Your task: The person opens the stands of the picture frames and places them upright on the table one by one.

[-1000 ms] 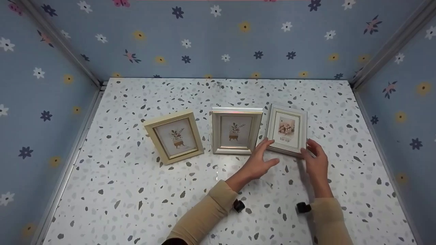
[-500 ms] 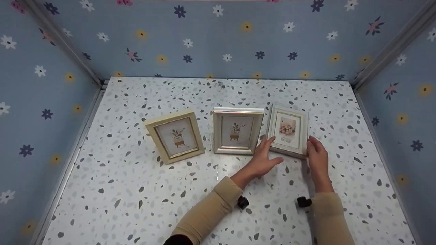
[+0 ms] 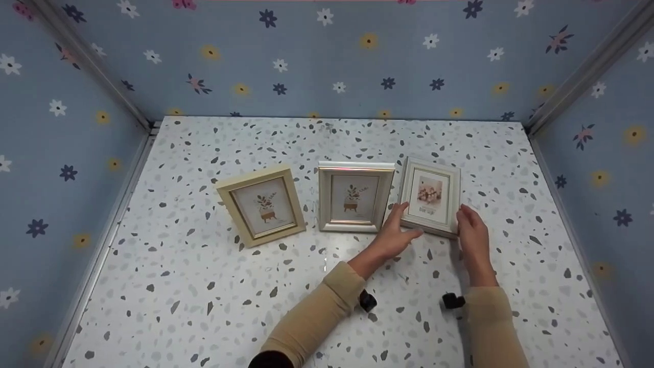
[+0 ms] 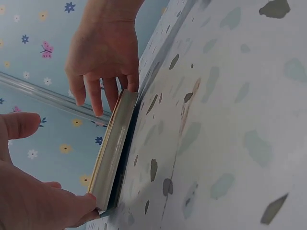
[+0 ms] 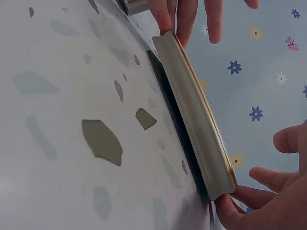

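A silvery-white picture frame (image 3: 430, 197) with a pink flower picture lies face up on the table at the right. My left hand (image 3: 391, 237) touches its left side near the lower corner with straight fingers, thumb spread away. On the opposite side my right hand (image 3: 474, 240) rests its fingers against the frame's edge. Seen in the left wrist view, the picture frame (image 4: 112, 151) has its edge between both hands, with a dark backing on its underside. The right wrist view shows my right-hand fingers (image 5: 254, 195) at its lower end, thumb apart.
A silver picture frame (image 3: 356, 225) with a potted-plant picture stands just left of my left hand. Further left stands a cream-yellow picture frame (image 3: 299, 202), turned at an angle. Blue flowered walls (image 3: 327, 51) enclose the speckled white table (image 3: 204, 306) at back and sides.
My left hand has shifted slightly up and right, its thumb nearer the frame's lower edge. My right thumb has left the frame's front corner. The frames stay about where they were.
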`<state>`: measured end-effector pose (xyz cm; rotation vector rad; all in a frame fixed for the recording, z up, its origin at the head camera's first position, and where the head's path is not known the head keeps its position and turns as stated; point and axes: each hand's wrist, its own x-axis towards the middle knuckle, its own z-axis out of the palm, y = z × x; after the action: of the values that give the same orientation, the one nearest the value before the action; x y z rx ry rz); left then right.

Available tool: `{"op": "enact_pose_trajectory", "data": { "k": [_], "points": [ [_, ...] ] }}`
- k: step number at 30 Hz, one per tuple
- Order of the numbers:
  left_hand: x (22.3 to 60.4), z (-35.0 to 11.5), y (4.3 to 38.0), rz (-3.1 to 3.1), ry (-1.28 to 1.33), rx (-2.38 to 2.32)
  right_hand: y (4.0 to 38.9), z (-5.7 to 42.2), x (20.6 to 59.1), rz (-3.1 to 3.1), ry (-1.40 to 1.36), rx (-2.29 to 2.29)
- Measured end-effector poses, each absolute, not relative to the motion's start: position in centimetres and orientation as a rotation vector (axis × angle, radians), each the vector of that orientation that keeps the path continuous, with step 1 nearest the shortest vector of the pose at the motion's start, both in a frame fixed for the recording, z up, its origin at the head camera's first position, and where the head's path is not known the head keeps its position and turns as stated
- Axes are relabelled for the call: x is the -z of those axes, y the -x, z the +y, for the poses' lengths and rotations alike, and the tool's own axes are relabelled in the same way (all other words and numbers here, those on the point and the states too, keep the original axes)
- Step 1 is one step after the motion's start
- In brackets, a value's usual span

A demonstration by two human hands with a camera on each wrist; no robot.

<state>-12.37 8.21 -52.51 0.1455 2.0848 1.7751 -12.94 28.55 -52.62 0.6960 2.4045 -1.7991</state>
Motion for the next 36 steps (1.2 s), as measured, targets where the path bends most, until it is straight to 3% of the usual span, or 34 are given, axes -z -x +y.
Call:
{"op": "enact_pose_trajectory", "data": {
  "k": [13, 36],
  "points": [
    [52.9, 7.4, 12.9, 2.139, -0.143, -1.734, 12.9, 28.5, 52.5, 2.366, -0.755, 1.767],
    [52.7, 7.0, 11.8, 2.288, -0.398, -1.581, 11.8, 28.3, 50.9, 2.243, -0.822, 2.135]
  ]
}}
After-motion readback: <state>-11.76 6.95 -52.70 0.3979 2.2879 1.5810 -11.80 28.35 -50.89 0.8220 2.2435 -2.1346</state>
